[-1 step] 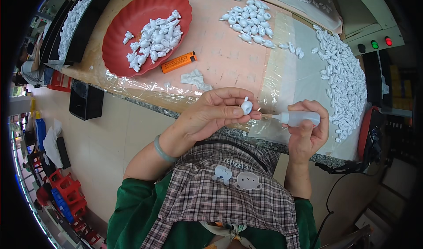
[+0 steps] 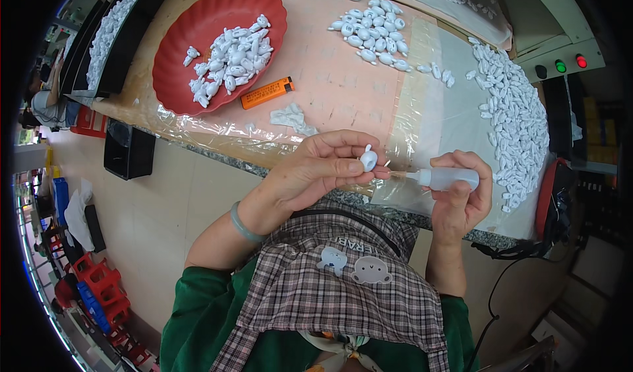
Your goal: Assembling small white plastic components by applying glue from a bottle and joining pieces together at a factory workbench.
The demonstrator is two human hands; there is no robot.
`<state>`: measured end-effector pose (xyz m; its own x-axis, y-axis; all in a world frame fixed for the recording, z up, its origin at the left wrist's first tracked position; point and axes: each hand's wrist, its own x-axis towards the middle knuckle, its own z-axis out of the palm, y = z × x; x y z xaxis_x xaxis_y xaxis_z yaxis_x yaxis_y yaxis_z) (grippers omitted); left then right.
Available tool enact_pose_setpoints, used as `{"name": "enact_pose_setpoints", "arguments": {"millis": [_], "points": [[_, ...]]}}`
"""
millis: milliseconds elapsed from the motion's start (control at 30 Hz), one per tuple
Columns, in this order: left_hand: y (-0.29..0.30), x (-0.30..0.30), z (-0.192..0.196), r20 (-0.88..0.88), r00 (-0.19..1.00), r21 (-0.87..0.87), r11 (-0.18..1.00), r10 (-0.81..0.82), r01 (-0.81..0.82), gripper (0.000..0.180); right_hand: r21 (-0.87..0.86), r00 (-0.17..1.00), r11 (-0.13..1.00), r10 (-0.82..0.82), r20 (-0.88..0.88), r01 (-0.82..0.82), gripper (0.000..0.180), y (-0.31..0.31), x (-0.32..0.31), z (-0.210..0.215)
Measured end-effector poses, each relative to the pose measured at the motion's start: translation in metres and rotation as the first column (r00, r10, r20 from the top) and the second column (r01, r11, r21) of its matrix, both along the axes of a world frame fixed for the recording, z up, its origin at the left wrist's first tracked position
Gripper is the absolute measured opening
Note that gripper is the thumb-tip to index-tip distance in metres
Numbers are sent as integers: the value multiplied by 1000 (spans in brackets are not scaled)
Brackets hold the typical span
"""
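Observation:
My left hand [image 2: 324, 164] pinches a small white plastic figure head [image 2: 369, 158] between thumb and fingers. A dark opening or mark shows on its side. In my right hand [image 2: 461, 197] lies a translucent squeeze bottle [image 2: 450, 177], gripped around its body. Its thin nozzle points left, close to the fingertips of my left hand; whether it touches the head I cannot tell. Beyond my hands is a cluster of similar white heads [image 2: 374, 29]. A large pile of small white parts [image 2: 514, 135] spreads to the right. White figures [image 2: 234, 59] fill part of a red scalloped bowl [image 2: 173, 36].
An orange lighter [image 2: 267, 93] and a crumpled white tissue [image 2: 293, 118] lie by the bowl. Black trays of white parts [image 2: 112, 32] stand far left. A machine panel with lit buttons [image 2: 560, 66] rises at right. Below the table's left edge stands a black bin [image 2: 129, 151].

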<state>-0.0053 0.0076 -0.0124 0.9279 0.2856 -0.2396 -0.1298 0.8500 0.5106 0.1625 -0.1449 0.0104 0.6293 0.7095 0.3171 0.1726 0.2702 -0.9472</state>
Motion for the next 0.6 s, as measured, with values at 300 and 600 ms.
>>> {"name": "enact_pose_setpoints", "arguments": {"millis": [300, 600], "points": [[-3, -1, -1, -26, 1000, 38, 999, -17, 18, 35, -1, 938, 998, -64, 342, 68, 47, -2, -2, 0], [-3, 0, -3, -30, 999, 45, 999, -28, 30, 33, 41, 921, 999, -31, 389, 16, 39, -4, -1, 3]]}}
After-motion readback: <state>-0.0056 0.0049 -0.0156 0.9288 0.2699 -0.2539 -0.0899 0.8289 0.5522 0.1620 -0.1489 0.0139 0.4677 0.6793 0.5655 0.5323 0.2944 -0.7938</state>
